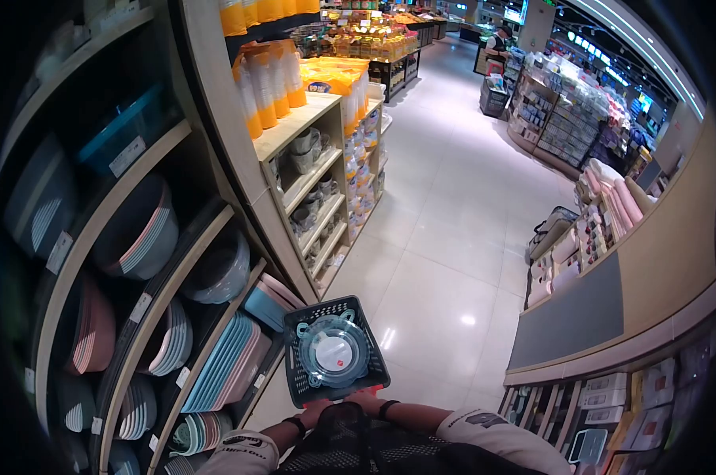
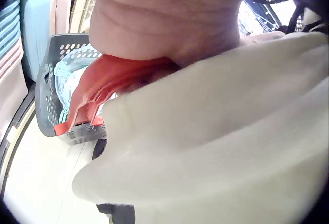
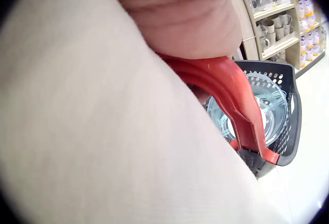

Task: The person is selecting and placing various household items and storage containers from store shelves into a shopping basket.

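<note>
A dark grey perforated shopping basket (image 1: pixel 374 336) hangs in front of my body in the head view. Inside it lies a clear, blue-tinted round plastic item (image 1: pixel 312 348) with side loops and a round white label marked in red. The basket's red handle (image 3: pixel 231 87) is tilted toward me. My left hand (image 2: pixel 164 23) grips this handle, its heel lying over the red plastic. Beside it, my right hand (image 3: pixel 190 18) holds the same handle. Most of the fingers are hidden behind the palms and pale sleeves in the wrist views.
Shelves of stacked plastic basins (image 1: pixel 223 360) rise close on the left. Ahead stands a wooden rack (image 1: pixel 298 142) of mugs and orange-topped packs. A tiled aisle (image 1: pixel 429 293) runs forward. On the right is a curved counter (image 1: pixel 572 324); a person (image 1: pixel 497 46) stands far off.
</note>
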### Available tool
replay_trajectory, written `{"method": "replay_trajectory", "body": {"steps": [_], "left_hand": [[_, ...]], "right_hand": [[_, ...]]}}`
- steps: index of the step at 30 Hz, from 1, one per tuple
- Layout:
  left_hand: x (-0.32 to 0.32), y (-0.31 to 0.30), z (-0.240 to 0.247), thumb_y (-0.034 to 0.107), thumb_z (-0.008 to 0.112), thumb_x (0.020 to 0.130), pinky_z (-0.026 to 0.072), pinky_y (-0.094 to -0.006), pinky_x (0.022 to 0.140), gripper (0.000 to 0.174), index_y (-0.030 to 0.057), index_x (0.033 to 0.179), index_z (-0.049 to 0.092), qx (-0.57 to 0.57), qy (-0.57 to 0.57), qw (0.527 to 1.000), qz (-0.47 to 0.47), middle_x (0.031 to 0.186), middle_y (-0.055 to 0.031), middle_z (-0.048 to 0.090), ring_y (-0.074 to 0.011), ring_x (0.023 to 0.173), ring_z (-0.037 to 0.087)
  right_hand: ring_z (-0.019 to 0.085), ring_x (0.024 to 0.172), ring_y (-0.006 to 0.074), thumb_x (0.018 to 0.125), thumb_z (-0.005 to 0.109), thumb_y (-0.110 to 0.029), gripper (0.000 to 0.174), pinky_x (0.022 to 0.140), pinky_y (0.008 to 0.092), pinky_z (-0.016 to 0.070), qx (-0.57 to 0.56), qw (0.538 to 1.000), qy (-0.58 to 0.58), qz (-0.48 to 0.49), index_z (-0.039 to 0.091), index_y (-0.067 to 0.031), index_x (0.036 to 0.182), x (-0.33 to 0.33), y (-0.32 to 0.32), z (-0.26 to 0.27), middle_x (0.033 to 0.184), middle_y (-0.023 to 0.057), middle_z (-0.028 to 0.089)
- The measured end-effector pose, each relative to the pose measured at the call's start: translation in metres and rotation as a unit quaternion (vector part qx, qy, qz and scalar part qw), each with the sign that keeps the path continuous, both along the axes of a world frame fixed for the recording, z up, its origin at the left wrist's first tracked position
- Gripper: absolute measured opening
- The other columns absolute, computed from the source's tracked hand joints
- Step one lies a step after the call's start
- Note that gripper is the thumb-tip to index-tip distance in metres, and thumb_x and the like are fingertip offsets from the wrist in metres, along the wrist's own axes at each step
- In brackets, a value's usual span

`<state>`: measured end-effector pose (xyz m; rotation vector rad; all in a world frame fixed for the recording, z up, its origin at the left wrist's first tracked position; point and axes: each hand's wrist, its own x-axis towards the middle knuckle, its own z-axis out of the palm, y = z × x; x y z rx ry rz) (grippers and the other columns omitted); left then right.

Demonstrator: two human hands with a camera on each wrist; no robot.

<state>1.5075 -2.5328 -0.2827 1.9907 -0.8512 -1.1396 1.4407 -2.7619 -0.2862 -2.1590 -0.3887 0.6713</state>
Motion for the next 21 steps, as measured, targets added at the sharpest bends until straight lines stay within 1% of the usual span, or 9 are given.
{"method": "replay_trajectory", "body": {"steps": [2,4,6,11,14,16,17,19,21], "left_hand": [[0.001,-0.001,-0.001,0.034,0.062,0.091,0.0521,-0.0432,0.082,0.032,0.0048,0.1,0.071,0.006,0.016,1.0,0.01,0.098,-0.0206,0.072,-0.0346,0.095,0.07],[-0.002,0.005,-0.017,0.033,0.061,0.092,0.0515,-0.0418,0.084,0.031,0.0062,0.104,0.07,0.012,0.036,0.999,0.019,0.101,-0.0184,0.072,-0.0325,0.098,0.07],[-0.006,0.008,-0.042,0.034,0.059,0.093,0.0501,-0.0398,0.088,0.031,0.0087,0.11,0.069,-0.002,0.121,0.99,0.078,0.106,-0.0155,0.072,-0.0285,0.102,0.069],[-0.017,0.004,-0.056,0.034,0.058,0.094,0.0498,-0.0397,0.089,0.032,0.0082,0.109,0.069,0.02,0.081,0.993,0.088,0.105,-0.0165,0.071,-0.0277,0.103,0.068],[-0.022,-0.007,-0.035,0.035,0.057,0.094,0.0498,-0.04,0.089,0.033,0.0073,0.109,0.069,0.0,0.061,0.993,0.102,0.106,-0.0171,0.071,-0.0282,0.103,0.068],[-0.03,-0.017,-0.037,0.035,0.057,0.095,0.0498,-0.0403,0.09,0.034,0.0069,0.11,0.069,-0.016,0.061,0.991,0.114,0.106,-0.0175,0.071,-0.0286,0.104,0.068],[-0.035,-0.022,-0.037,0.035,0.056,0.095,0.0496,-0.0402,0.091,0.035,0.0061,0.112,0.068,0.007,0.061,0.988,0.143,0.108,-0.0181,0.071,-0.0291,0.105,0.068],[-0.035,-0.036,-0.037,0.035,0.056,0.096,0.0494,-0.0401,0.092,0.036,0.0054,0.113,0.067,0.028,0.061,0.982,0.179,0.109,-0.0187,0.071,-0.0296,0.107,0.068],[-0.048,-0.041,-0.044,0.032,0.055,0.097,0.0489,-0.0403,0.094,0.036,0.004,0.117,0.065,0.05,0.078,0.968,0.232,0.112,-0.0201,0.07,-0.0309,0.11,0.068]], "right_hand": [[0.067,0.104,0.0415,0.084,0.068,-0.026,0.033,0.088,0.0511,0.0519,-0.003,1.0,0.009,0.001,0.069,-0.0071,0.111,0.006,-0.003,-0.008,0.1,0.0206,0.071],[0.066,0.108,0.0404,0.087,0.066,-0.033,0.038,0.092,0.0492,0.0512,-0.052,0.996,0.05,0.056,0.067,-0.0079,0.116,0.017,-0.005,-0.002,0.108,0.0206,0.071],[0.066,0.11,0.0404,0.088,0.065,-0.035,0.04,0.093,0.0487,0.0507,-0.048,0.994,0.074,0.067,0.067,-0.008,0.117,0.024,-0.011,0.009,0.111,0.0208,0.07],[0.064,0.114,0.0407,0.091,0.063,-0.039,0.042,0.096,0.0476,0.0494,-0.021,0.986,0.125,0.105,0.067,-0.0086,0.119,0.039,-0.025,0.014,0.118,0.0207,0.07],[0.065,0.115,0.0373,0.088,0.068,-0.042,0.044,0.096,0.05,0.049,-0.022,0.986,0.11,0.122,0.069,-0.0097,0.117,0.041,-0.034,0.006,0.118,0.0171,0.07],[0.064,0.117,0.038,0.087,0.069,-0.043,0.047,0.098,0.0483,0.0481,0.06,0.98,0.132,0.134,0.067,-0.0096,0.12,0.045,-0.046,0.007,0.12,0.0172,0.07],[0.064,0.117,0.038,0.087,0.069,-0.043,0.047,0.098,0.0483,0.0481,0.061,0.98,0.131,0.139,0.067,-0.0096,0.12,0.047,-0.054,0.007,0.12,0.0172,0.07],[0.063,0.119,0.037,0.087,0.071,-0.043,0.049,0.102,0.0458,0.046,0.127,0.965,0.165,0.161,0.066,-0.0101,0.123,0.063,-0.074,0.034,0.121,0.0171,0.069],[0.062,0.12,0.0358,0.088,0.071,-0.042,0.049,0.103,0.0448,0.0453,0.105,0.964,0.152,0.19,0.066,-0.0101,0.124,0.073,-0.086,0.025,0.122,0.0169,0.069]]}}
